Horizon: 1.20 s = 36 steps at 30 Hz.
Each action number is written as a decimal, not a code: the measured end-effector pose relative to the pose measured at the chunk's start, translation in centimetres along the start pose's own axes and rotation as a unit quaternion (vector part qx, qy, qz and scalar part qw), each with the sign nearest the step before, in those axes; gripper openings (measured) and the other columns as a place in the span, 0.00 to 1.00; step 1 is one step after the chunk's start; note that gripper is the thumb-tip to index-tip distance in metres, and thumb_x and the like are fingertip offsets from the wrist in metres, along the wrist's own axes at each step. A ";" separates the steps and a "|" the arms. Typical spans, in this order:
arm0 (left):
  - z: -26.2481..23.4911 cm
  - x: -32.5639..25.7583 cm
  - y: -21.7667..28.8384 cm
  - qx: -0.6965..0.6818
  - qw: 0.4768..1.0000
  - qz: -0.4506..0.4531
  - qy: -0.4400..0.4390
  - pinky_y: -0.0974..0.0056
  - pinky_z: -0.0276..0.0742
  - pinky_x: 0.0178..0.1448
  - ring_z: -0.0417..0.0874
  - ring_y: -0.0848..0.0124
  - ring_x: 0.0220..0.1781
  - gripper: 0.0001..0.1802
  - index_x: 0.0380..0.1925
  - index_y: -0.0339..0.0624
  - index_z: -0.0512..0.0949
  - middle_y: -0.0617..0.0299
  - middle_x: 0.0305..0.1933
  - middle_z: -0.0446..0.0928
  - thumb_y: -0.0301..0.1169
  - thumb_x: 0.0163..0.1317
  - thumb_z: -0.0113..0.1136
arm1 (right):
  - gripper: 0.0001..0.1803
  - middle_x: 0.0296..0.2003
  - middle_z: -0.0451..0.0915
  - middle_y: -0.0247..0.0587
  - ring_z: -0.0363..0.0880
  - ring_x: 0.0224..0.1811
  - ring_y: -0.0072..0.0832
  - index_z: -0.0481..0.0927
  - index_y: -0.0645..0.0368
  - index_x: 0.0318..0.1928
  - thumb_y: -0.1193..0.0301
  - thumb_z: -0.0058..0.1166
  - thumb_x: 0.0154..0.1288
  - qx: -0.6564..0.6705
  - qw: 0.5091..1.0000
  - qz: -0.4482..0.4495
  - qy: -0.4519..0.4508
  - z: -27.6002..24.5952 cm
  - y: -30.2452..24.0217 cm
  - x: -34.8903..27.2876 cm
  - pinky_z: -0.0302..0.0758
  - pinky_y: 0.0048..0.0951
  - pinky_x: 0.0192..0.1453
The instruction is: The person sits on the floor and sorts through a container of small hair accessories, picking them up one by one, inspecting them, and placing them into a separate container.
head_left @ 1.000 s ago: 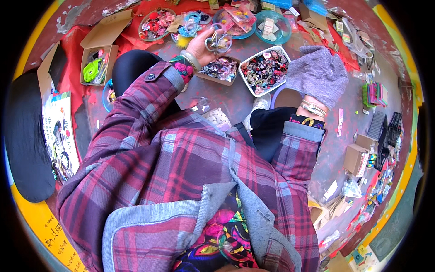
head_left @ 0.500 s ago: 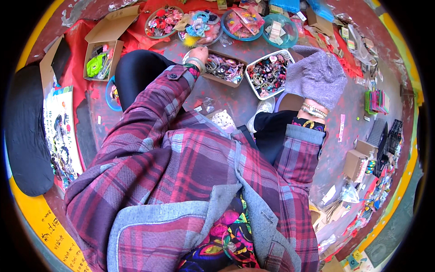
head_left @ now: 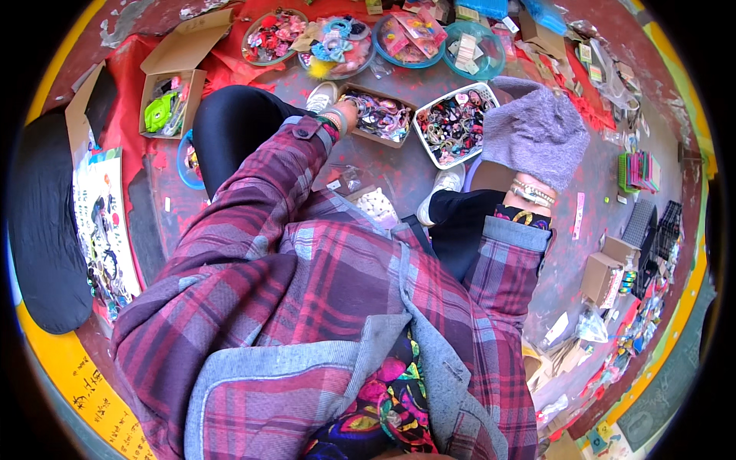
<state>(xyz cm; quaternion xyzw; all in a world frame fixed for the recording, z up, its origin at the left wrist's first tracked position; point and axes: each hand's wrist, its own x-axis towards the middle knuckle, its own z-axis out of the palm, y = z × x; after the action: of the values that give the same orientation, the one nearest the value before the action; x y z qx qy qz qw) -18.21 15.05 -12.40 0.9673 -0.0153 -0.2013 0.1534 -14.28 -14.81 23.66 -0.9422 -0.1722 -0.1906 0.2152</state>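
My left hand (head_left: 347, 113) is at the left end of a low cardboard box (head_left: 392, 141) filled with coloured hair ties (head_left: 382, 115). Its fingers point down and are too small and foreshortened to make out, so any grip is unclear. A fuzzy grey-lilac cloth (head_left: 533, 134), perhaps a knitted hat, covers my right hand down to the beaded wrist. The fingers inside it are hidden. Just left of the cloth stands a white basket (head_left: 438, 162) full of dark and coloured hair ties (head_left: 452, 123).
Round tubs of hair accessories, among them a teal tub (head_left: 494, 65), line the far side. An open carton (head_left: 172, 126) with a green item stands far left. My shoe (head_left: 322, 96) is beside the box. A green basket (head_left: 627, 172) and small cartons (head_left: 602, 280) lie right.
My left hand has come down toward me and slightly right, from above the box's left corner to its left end. The cloth over my right hand has barely shifted.
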 end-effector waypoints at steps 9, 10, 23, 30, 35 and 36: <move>0.5 0.7 -0.6 -0.034 0.998 0.059 -0.016 0.58 0.65 0.54 0.70 0.52 0.50 0.15 0.39 0.36 0.72 0.48 0.45 0.70 0.28 0.51 0.46 | 0.10 0.26 0.78 0.35 0.76 0.29 0.30 0.79 0.50 0.29 0.62 0.54 0.45 0.105 0.991 0.078 0.011 -0.3 0.5 -0.1 0.73 0.29 0.36; 0.1 1.1 -0.4 -0.017 0.997 0.065 -0.027 0.57 0.66 0.54 0.71 0.52 0.49 0.14 0.38 0.36 0.73 0.48 0.44 0.71 0.29 0.51 0.47 | 0.09 0.25 0.77 0.35 0.76 0.28 0.31 0.79 0.50 0.28 0.62 0.54 0.45 0.128 0.986 0.101 0.018 -0.6 0.6 -0.2 0.73 0.29 0.35; -6.8 -0.7 10.0 -0.010 0.967 0.242 0.079 0.54 0.69 0.48 0.74 0.52 0.41 0.13 0.38 0.40 0.74 0.48 0.37 0.74 0.30 0.53 0.48 | 0.13 0.17 0.74 0.44 0.75 0.22 0.38 0.75 0.59 0.20 0.64 0.48 0.53 -0.325 0.942 -0.029 0.078 -3.9 4.8 -1.9 0.71 0.33 0.28; -1.7 3.3 11.2 0.080 0.971 0.207 -0.090 0.56 0.68 0.52 0.73 0.53 0.48 0.20 0.45 0.43 0.71 0.47 0.43 0.72 0.28 0.48 0.52 | 0.16 0.24 0.78 0.50 0.77 0.24 0.37 0.76 0.69 0.24 0.65 0.49 0.47 0.289 0.920 0.213 0.157 -4.2 6.7 -2.1 0.73 0.36 0.29; -3.4 5.0 12.1 0.138 0.951 0.185 -0.206 0.56 0.68 0.53 0.74 0.54 0.47 0.21 0.46 0.44 0.72 0.49 0.45 0.74 0.29 0.48 0.50 | 0.15 0.25 0.79 0.48 0.78 0.27 0.32 0.76 0.71 0.27 0.68 0.54 0.43 0.194 0.954 0.190 0.128 -6.5 4.4 -2.3 0.75 0.32 0.30; -2.3 6.2 11.6 0.128 0.964 0.165 -0.166 0.57 0.69 0.51 0.75 0.54 0.46 0.17 0.41 0.44 0.76 0.48 0.43 0.75 0.30 0.48 0.49 | 0.16 0.24 0.78 0.47 0.78 0.26 0.32 0.76 0.71 0.27 0.68 0.55 0.42 0.070 0.983 0.129 0.110 -7.0 4.6 -2.3 0.75 0.31 0.29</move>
<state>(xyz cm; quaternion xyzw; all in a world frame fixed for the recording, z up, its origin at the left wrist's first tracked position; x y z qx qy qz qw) -11.28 4.14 -9.30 0.9160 -0.2257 -0.3270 0.0551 -16.36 -22.56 26.92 -0.9125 -0.0375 -0.2511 0.3207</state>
